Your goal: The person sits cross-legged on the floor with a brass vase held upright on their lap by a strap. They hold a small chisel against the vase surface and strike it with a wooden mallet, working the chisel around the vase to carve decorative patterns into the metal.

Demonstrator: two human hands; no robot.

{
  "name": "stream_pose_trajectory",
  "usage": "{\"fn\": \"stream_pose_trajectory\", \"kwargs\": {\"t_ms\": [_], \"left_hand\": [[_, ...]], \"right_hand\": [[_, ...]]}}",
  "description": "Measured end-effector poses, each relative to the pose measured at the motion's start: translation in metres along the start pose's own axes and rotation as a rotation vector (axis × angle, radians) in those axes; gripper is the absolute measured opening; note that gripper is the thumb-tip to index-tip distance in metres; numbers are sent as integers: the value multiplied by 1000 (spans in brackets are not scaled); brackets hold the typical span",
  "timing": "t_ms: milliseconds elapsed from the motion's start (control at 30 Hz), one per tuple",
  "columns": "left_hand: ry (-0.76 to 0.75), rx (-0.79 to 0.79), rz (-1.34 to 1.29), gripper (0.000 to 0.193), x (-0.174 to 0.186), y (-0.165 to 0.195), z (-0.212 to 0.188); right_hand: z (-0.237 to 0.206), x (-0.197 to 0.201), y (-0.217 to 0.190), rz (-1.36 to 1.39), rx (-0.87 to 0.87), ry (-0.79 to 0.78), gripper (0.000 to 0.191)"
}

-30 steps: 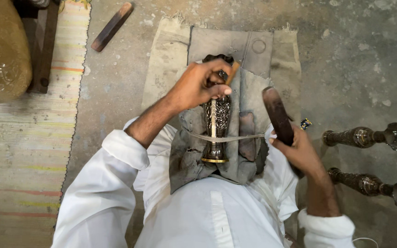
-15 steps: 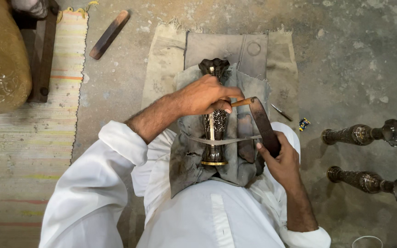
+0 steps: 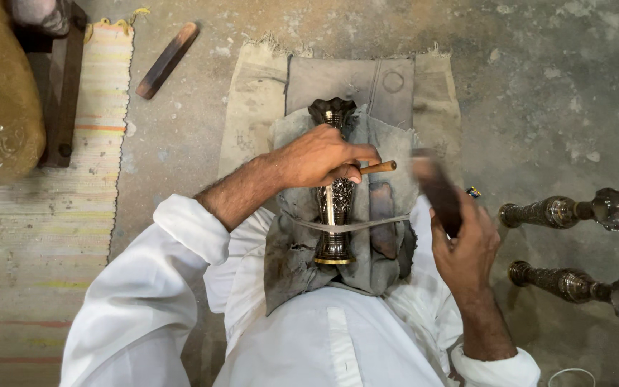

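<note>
Dark engraved metal vase (image 3: 334, 208) lies strapped on grey cloth (image 3: 288, 244) in lap. Left hand (image 3: 320, 156) pinches wooden-handled chisel (image 3: 380, 168) against it; right hand (image 3: 467, 244) clasps blurred dark mallet (image 3: 435, 188). Vase likely heavy, rigid, smooth; best steadied at its neck.

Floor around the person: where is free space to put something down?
Bare concrete floor lies beyond the two metal vases on the right, and between striped mat and cloth. Crowded: the lap, with engraved vase, left hand, right hand.
</note>
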State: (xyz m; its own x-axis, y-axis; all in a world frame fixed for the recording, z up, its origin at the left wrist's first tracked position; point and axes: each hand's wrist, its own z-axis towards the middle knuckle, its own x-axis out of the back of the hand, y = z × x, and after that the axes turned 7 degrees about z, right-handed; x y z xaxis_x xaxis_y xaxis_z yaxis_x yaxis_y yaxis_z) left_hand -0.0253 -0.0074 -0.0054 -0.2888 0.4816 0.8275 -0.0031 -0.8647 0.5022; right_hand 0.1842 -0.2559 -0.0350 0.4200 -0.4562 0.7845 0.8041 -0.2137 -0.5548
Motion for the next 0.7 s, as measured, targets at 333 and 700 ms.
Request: {"fn": "stream_pose_trajectory", "kwargs": {"t_ms": [333, 700], "left_hand": [[-93, 55, 46, 38, -2, -3, 0], [-14, -41, -27, 38, -2, -9, -7]], "right_hand": [[5, 4, -1, 160, -50, 50, 42], [2, 4, -9, -25, 81, 55, 42]]}}
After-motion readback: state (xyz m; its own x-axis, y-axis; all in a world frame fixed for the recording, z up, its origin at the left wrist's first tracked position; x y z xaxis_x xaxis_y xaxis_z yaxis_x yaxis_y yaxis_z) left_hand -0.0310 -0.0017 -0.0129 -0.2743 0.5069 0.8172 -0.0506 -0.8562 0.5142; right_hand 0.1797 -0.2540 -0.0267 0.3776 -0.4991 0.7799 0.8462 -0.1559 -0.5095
